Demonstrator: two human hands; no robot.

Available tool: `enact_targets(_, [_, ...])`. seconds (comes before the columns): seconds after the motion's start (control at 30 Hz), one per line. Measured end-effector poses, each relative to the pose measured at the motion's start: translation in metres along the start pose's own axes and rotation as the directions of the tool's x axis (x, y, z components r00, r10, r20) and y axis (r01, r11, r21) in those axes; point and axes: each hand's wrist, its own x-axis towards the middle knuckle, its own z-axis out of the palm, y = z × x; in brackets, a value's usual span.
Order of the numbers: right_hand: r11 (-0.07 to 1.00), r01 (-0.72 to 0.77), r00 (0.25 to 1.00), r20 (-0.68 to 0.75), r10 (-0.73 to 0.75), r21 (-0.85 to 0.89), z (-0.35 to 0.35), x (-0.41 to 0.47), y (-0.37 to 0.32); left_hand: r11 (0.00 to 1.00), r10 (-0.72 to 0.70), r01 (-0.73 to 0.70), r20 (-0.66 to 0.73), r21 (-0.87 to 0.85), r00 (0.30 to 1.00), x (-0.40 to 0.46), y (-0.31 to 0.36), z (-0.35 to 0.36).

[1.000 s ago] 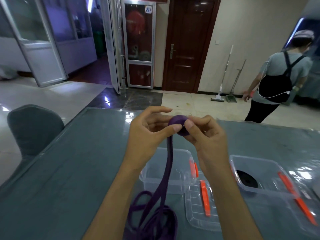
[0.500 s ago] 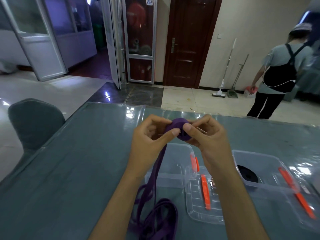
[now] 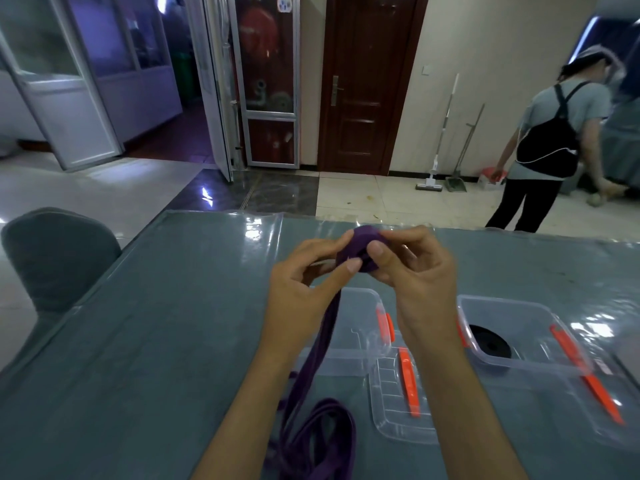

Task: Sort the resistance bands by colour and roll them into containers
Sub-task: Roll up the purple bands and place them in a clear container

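A purple resistance band (image 3: 356, 244) is partly wound into a small roll held above the table. My left hand (image 3: 304, 285) pinches the roll from the left with thumb and fingers. My right hand (image 3: 412, 271) grips it from the right, thumb on its face. The band's loose tail (image 3: 311, 368) hangs down to a loose pile at the near table edge. Below my hands stands a clear container (image 3: 360, 344) with an orange clip. To the right, a second clear container (image 3: 540, 362) holds a rolled black band (image 3: 488, 342).
A clear lid (image 3: 398, 417) with an orange latch lies in front of the containers. The grey-green table (image 3: 156, 341) carries a glossy cover. A grey chair (image 3: 52, 258) stands at the left. A person with a black backpack (image 3: 543, 147) bends over at the far right.
Both hands stay on the purple roll and have turned it slightly, the roll sitting a little higher between the fingers. The person at the back right has stepped further right and bent down.
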Motion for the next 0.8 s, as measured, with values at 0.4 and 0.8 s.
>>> enact_targets(0.4, [0.994,-0.111,0.992,0.067,0.109,0.023,-0.003,0.007,0.0,0.997,-0.05,0.051,0.01,-0.061,0.999,0.008,0.002,-0.008])
enact_targets(0.8, [0.986,-0.158,0.985,0.075,0.154,0.053,-0.007,0.012,0.006,0.997,0.047,-0.047,0.003,0.053,0.999,0.005,-0.005,-0.007])
